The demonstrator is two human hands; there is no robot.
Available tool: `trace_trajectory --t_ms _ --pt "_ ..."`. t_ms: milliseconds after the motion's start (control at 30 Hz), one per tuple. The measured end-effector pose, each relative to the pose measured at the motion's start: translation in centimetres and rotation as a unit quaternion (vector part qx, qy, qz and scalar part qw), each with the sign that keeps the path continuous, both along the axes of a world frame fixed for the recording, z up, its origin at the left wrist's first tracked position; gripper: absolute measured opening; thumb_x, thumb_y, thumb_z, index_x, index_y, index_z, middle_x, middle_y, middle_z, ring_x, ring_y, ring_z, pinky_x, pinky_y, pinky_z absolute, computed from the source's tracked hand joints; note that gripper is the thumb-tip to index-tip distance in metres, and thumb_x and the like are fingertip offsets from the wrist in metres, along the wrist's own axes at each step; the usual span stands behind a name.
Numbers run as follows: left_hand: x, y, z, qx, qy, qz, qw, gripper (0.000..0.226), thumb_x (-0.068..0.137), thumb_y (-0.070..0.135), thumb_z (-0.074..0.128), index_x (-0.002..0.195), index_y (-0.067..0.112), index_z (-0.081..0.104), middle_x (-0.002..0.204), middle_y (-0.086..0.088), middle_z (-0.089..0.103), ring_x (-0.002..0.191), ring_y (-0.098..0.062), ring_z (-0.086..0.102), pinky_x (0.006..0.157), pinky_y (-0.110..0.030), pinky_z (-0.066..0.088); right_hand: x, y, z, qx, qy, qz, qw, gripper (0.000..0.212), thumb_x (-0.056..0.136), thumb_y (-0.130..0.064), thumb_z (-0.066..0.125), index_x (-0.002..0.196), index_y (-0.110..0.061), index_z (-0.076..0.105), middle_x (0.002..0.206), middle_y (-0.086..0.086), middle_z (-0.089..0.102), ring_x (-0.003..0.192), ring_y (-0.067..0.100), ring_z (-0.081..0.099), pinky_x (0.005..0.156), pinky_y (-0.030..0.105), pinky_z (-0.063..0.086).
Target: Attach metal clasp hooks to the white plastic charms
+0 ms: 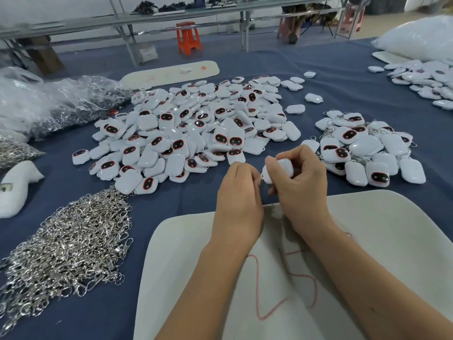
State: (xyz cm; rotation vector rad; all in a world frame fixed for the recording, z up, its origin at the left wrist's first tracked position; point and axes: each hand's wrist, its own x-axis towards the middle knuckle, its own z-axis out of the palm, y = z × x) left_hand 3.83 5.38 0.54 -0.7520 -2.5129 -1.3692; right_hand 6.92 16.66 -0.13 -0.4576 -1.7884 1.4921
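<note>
Nearest the camera lies a white board [367, 241] with red scribbles, resting on the blue surface [171, 204]; both forearms cross over it. Above its far edge the two hands meet. The right hand [299, 182] has its fingers [291, 155] curled round a charm [279, 170], a small white glossy plastic piece with rounded corners, its left end poking out toward the other hand. The left hand [237, 190] is seen from the back, fingers bent and bunched at that end of the charm, where a tiny glint of metal shows; whether they pinch a hook cannot be told, since the fingertips are hidden.

Left of the board a loose heap of hooks [73, 246] spreads out, silvery, thin and tangled. Beyond the hands sits a big pile of charms [196, 128]; many lie face up, showing a dark oval screen rimmed in red with two small red eyes, others show only a plain white back. To the right, just beside the right hand, a smaller pile [367, 150] holds charms with metal hooks among them. Clear bags [61, 101] of more metal parts lie at far left, and a second board [171, 73] sits behind the big pile.
</note>
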Motion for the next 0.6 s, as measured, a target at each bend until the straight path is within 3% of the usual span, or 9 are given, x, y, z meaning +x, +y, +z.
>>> trace_trajectory --t_ms 167,367,500,600 --pt "0.0 -0.3 -0.1 0.033 0.0 -0.028 0.999 0.013 0.1 0.004 0.051 0.09 0.01 0.058 0.089 0.0 0.062 0.084 -0.02 0.055 0.075 -0.041 0.045 -0.1 0.1 0.2 -0.049 0.017 0.012 0.999 0.018 0.093 -0.016 0.077 0.091 -0.007 0.061 0.069 0.0 0.068 0.046 0.015 0.063 0.048 0.024 0.051" --pt "-0.6 -0.7 -0.4 0.057 0.026 -0.047 0.997 0.01 0.098 0.006 0.06 0.092 0.013 0.065 0.087 0.005 0.066 0.084 -0.014 0.061 0.075 -0.036 0.049 -0.1 0.3 0.0 -0.085 0.017 0.015 0.996 0.017 0.093 -0.018 0.078 0.09 -0.01 0.063 0.069 -0.002 0.069 0.047 0.014 0.062 0.05 0.026 0.052" --pt "-1.0 -0.9 -0.5 0.081 0.02 -0.073 0.994 0.018 0.089 0.001 0.069 0.092 0.019 0.068 0.088 0.012 0.069 0.087 -0.006 0.066 0.075 -0.015 0.05 -0.2 0.5 -0.1 -0.106 0.019 0.017 0.994 0.017 0.092 -0.021 0.077 0.089 -0.011 0.064 0.073 0.003 0.071 0.048 0.015 0.061 0.051 0.031 0.052" --pt "-1.2 -1.0 -0.6 0.079 0.029 -0.068 0.994 0.021 0.089 0.001 0.069 0.09 0.022 0.069 0.086 0.016 0.069 0.085 -0.003 0.066 0.075 -0.009 0.048 -0.2 0.5 -0.2 -0.115 0.022 0.029 0.993 0.017 0.091 -0.023 0.077 0.088 -0.011 0.065 0.075 0.007 0.071 0.049 0.016 0.06 0.05 0.031 0.051"
